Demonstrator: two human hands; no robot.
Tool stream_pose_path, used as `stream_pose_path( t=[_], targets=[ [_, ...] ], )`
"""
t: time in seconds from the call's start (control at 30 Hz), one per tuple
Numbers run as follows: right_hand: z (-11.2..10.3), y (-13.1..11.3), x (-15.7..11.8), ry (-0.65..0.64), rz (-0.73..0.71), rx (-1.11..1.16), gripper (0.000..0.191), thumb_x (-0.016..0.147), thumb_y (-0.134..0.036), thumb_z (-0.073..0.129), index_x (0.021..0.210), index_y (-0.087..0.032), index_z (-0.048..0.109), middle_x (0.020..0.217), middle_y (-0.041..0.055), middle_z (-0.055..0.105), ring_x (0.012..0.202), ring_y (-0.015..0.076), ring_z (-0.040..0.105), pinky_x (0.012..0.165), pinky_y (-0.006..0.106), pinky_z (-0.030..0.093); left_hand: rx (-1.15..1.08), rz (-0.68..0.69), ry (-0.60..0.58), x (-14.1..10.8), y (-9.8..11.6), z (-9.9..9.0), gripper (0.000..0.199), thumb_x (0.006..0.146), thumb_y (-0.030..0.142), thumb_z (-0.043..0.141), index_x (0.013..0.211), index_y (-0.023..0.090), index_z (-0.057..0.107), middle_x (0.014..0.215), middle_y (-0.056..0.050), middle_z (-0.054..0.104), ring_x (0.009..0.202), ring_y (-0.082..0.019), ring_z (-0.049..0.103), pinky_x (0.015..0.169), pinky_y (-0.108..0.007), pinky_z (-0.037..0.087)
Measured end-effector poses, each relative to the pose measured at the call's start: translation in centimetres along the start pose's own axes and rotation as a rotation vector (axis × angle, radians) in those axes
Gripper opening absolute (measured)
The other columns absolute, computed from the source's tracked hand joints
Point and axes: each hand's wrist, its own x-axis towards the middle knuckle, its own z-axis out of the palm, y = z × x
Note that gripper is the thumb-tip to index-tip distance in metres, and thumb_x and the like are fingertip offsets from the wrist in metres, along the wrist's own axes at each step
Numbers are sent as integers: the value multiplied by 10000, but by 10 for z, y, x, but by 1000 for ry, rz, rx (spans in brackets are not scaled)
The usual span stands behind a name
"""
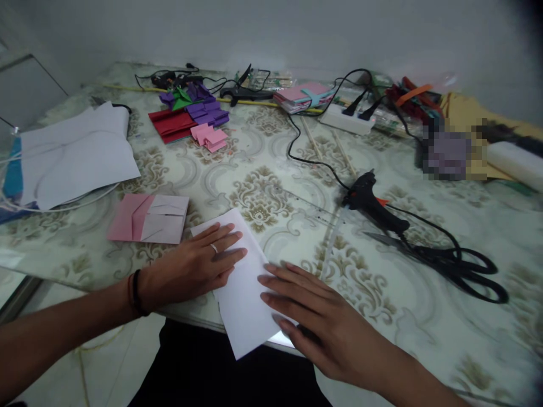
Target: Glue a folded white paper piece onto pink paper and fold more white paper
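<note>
left hand and right hand rest, fingers apart, on white paper near counter edge; folding seems unfinished, pink-white piece already folded

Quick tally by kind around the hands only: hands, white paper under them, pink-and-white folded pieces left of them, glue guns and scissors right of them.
Hands: 2 (left hand, right hand)
White paper: 1
Pink-and-white folded piece: 1
Glue gun: 1
Scissors: 1
Total: 6
</note>
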Motion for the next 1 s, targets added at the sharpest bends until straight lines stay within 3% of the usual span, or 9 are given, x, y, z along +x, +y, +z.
stream_pose_path(
  t=[0.17,0.27,0.4,0.53,1.0],
  targets=[
    [0,0,2,-8,24,-17,408,981,-206,611,1383,-141,626,1494,118,618,1511,263,425,1255,506,357,9,86,-164,21,-23,-6,472,952,24,504,1405,139,567,1566,-152,525,1528,-279,395,1270,-505,342],
    [-1,0,2,-28,35,-41,446,980,-223,614,1418,-142,606,1529,126,583,1529,285,391,1246,532,364,11,90,-178,30,-26,-3,491,945,-10,459,1409,112,564,1588,-180,489,1531,-277,389,1258,-493,350],
    [0,1,1,-44,34,-45,459,980,-240,619,1431,-159,602,1541,118,572,1539,294,370,1251,553,347,-19,5,-117,33,-15,3,337,1022,238,536,1324,117,626,1550,-212,526,1492,-315,449,1233,-539,364],
    [1,1,0,-59,20,-64,444,991,-237,606,1426,-147,600,1558,117,553,1552,293,343,1261,572,316,-18,-70,-116,34,-2,5,502,1005,500,559,1265,79,645,1547,-303,482,1486,-414,428,1203,-624,351],
    [1,-2,-2,-68,34,-64,453,999,-233,599,1445,-150,587,1573,122,532,1541,291,363,1260,564,315,10,-106,-148,33,7,7,518,1006,474,552,1304,52,599,1615,-350,335,1543,-456,292,1227,-644,281]
  ],
)
